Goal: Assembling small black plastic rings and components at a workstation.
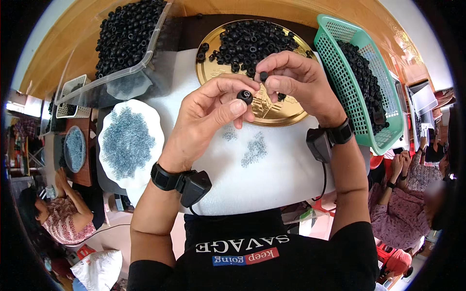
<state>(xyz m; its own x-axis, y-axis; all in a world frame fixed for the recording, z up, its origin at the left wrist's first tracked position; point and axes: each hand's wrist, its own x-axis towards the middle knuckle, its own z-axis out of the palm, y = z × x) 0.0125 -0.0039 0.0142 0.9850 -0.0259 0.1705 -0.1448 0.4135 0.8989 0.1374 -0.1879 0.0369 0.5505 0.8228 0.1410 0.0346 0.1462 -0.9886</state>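
Note:
My left hand [201, 114] pinches a round black plastic piece [245, 96] between thumb and fingers; a pale ring-shaped detail shows on its face. Just to the right and a little farther away, my right hand [308, 85] holds a smaller black plug-like piece [263, 76] between thumb and forefinger. The two pieces are apart. Both hands are raised over the near part of a round gold tray [264, 116], whose far side bears a heap of black round pieces [250, 43]. Tiny wire coils like springs [255, 149] lie scattered on the white work surface [281, 186] below.
A scalloped white plate [130, 182] of small grey-blue coils stands at left. Behind it, a clear plastic bin [114, 89] holds many black pieces. A green basket [357, 106] with more stands at right. Other people [63, 213] sit at both sides.

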